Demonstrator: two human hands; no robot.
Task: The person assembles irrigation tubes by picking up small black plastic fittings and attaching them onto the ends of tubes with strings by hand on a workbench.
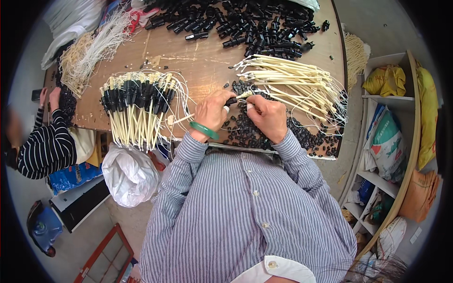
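Observation:
My left hand, a green bangle at its wrist, is closed around a thin cream rod that sticks out to the left. A black tubular fitting shows between its fingertips, with the rod's cream tip and white string beyond. Close beside that tip, my right hand is pinched. What lies between its fingertips is too small to make out. Under and around both hands are scattered small black pieces. Just beyond the right hand lies a bundle of cream rods with white strings.
Cream rods with black fittings are stacked on the table's left. Black fittings are heaped at the back. White strings lie far left, near a co-worker in striped sleeves. Shelves with sacks stand at right; a white bag hangs below.

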